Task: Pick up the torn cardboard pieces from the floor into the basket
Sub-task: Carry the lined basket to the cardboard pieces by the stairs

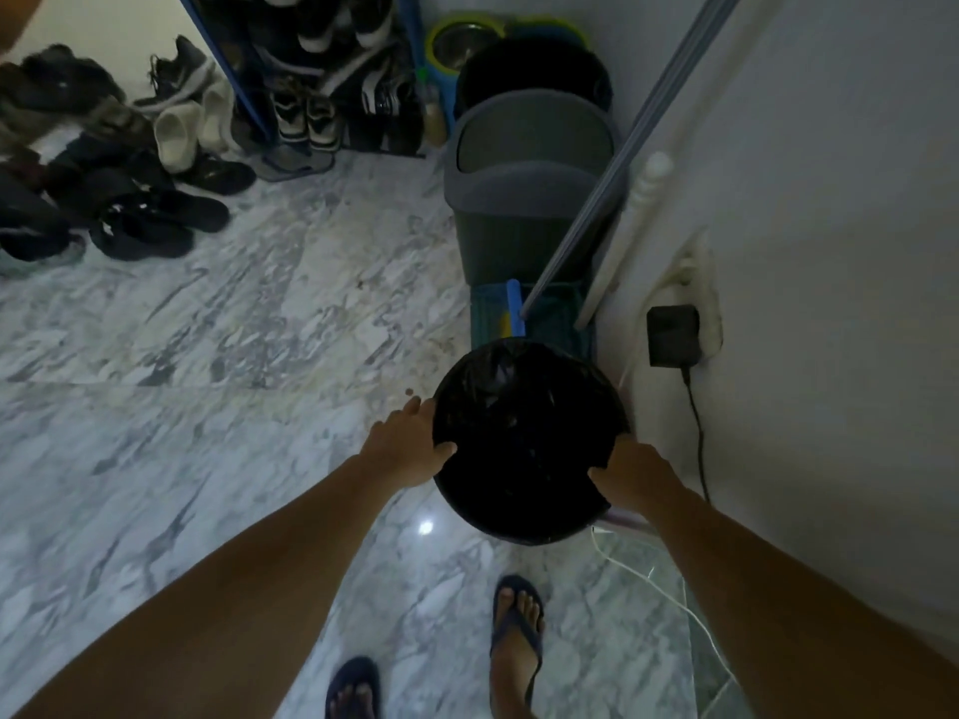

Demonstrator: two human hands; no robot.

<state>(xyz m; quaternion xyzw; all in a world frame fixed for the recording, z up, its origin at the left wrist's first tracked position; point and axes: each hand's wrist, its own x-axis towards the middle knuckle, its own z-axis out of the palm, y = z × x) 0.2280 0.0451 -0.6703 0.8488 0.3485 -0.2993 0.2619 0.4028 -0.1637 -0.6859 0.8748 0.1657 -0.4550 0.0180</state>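
Note:
A round basket (524, 531) lined with a black plastic bag stands on the marble floor next to the right wall. My left hand (410, 443) grips its left rim, thumb over the edge and fingers outside. My right hand (635, 472) grips the rim on the right, near side, thumb over the edge. The inside of the basket is dark and its contents cannot be made out. No cardboard pieces show on the floor in this view.
A grey swing-lid bin (529, 184) and a black bucket (534, 70) stand behind the basket, with mop handles (612, 163) leaning on the wall. A shoe rack (322, 70) and loose shoes (119, 189) fill the far left. A black adapter (673, 335) and a white cable (664, 594) lie by the wall.

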